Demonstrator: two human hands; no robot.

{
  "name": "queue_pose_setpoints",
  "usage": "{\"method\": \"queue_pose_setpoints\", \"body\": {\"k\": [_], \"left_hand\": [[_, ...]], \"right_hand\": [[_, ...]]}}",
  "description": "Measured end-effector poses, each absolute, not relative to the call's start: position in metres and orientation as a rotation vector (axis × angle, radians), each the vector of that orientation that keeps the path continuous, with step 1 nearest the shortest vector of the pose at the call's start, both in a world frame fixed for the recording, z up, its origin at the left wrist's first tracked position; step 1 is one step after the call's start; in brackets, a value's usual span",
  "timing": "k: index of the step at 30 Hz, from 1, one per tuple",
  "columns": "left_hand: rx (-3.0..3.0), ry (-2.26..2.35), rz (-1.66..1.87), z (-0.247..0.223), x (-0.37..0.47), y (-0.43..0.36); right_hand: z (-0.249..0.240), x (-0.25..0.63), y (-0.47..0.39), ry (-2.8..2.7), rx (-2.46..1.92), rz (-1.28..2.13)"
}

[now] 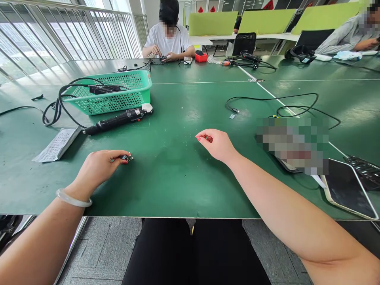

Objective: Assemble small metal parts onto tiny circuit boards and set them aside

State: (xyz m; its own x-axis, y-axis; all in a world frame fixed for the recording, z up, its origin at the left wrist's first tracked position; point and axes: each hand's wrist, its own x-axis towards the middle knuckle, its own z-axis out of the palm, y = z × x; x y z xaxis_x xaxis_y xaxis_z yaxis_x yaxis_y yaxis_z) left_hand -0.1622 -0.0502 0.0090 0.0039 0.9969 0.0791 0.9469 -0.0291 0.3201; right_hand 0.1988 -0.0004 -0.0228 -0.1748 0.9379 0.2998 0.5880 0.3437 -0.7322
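Observation:
Over the left part of the green table, my left hand pinches a small dark part with metal pins between thumb and fingers. Its exact kind is too small to tell. A pale bangle circles that wrist. My right hand is near the table's middle, fingertips pressed together in a pinch; anything between them is hidden. Beyond this hand lie a small pale chip-like piece and a black cable with a metal plug end.
A black electric screwdriver lies before a green basket, with a paper-covered block at left. On the right are a blurred object and a phone-like device. A person works across the table; another sits far right.

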Motion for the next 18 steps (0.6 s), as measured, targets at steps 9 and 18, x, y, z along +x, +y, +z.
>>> {"method": "queue_pose_setpoints", "body": {"k": [9, 18], "left_hand": [[1.478, 1.944, 0.964, 0.003, -0.174, -0.044], [1.275, 1.76, 1.24, -0.009, -0.128, -0.038]], "right_hand": [[-0.021, 0.198, -0.001, -1.875, -1.342, 0.606], [-0.022, 0.197, 0.0, -1.903, -1.335, 0.607]]}}
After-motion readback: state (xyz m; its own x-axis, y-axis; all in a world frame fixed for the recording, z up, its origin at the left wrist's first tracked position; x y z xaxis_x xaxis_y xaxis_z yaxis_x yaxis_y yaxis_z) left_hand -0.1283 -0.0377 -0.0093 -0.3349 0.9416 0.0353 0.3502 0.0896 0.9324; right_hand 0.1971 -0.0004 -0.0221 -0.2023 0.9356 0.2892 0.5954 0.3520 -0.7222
